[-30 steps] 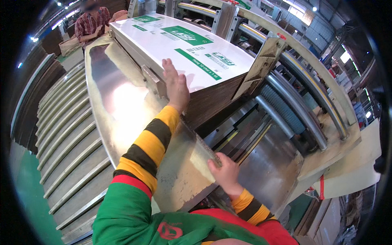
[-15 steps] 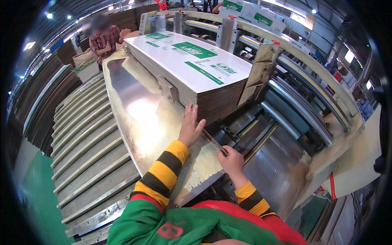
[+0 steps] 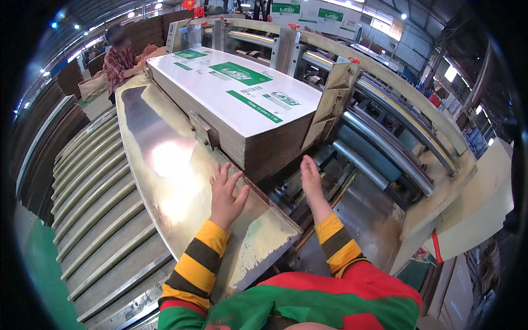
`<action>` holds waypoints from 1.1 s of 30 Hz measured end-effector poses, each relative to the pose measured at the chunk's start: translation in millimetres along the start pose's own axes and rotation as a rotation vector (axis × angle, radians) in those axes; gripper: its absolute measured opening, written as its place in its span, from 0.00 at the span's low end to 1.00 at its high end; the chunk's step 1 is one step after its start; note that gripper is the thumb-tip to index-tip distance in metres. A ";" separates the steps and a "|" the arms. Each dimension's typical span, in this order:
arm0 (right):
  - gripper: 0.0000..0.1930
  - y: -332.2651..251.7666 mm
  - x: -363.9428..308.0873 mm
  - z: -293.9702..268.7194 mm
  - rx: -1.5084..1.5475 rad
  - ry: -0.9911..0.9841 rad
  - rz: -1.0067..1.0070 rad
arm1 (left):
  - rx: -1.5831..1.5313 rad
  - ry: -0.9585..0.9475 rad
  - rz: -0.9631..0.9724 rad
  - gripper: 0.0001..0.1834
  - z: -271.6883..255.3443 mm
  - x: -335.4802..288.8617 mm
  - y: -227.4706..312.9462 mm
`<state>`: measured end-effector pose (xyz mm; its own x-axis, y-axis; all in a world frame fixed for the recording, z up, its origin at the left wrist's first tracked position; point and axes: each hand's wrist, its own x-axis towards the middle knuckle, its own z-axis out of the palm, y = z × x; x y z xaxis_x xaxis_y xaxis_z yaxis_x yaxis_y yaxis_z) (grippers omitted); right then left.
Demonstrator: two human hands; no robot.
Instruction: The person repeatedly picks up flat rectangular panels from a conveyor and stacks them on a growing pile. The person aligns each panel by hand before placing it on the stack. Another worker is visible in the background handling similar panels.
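A tall stack of flat cardboard sheets (image 3: 242, 104), white with green print on top, sits in the feed of a large machine. My left hand (image 3: 225, 198) hovers by the near corner of the stack, over the worn metal table (image 3: 165, 187); its fingers are spread and hold nothing. To the right of that corner, above the machine's opening, is my right hand (image 3: 311, 179), fingers stretched out and nothing visible in it. Between my hands runs the table's dark edge (image 3: 275, 206). A metal stop plate (image 3: 202, 131) stands against the stack's left side.
Steel rollers (image 3: 379, 143) and an upright metal guide (image 3: 330, 104) border the stack on the right. At the left lies a slatted roller conveyor (image 3: 104, 209). A co-worker in a checked shirt (image 3: 118, 66) stands at the stack's far end. Printed cartons (image 3: 316, 16) are piled behind.
My right hand has come off the table's edge and moved up toward the stack's corner. The left hand has shifted slightly back from the stack. The view has turned a little.
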<state>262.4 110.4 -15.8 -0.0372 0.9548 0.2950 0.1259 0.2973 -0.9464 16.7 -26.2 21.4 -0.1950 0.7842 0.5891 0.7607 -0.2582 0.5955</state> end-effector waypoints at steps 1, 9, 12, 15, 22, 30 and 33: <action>0.30 6.9 19.2 3.1 0.013 0.107 0.098 | -0.013 0.043 -0.002 0.20 -1.9 2.8 -1.7; 0.38 45.1 164.9 105.0 0.127 0.570 -0.111 | -0.088 0.239 0.098 0.18 -18.7 21.3 -6.3; 0.37 57.7 187.2 118.0 0.077 0.610 0.015 | -0.088 0.197 0.081 0.17 -16.2 21.8 -2.7; 0.36 63.6 182.6 102.8 0.024 0.492 -0.067 | -0.076 0.121 0.029 0.16 -11.5 15.5 0.1; 0.23 -59.5 229.3 67.6 -0.437 0.351 -0.706 | -0.075 0.086 0.016 0.15 -17.2 15.5 -3.3; 0.26 -158.5 355.8 74.6 -1.003 0.436 -0.893 | -0.095 -0.013 -0.057 0.15 -22.6 15.6 -1.7; 0.35 -46.9 337.3 71.9 -1.242 -0.034 0.413 | -0.096 -0.036 -0.088 0.15 -21.1 15.3 -4.9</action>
<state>172.7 418.6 118.7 0.2010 0.9796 -0.0067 0.9578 -0.1980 -0.2081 -3.0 -24.9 39.0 -0.2345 0.8254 0.5135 0.6787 -0.2392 0.6944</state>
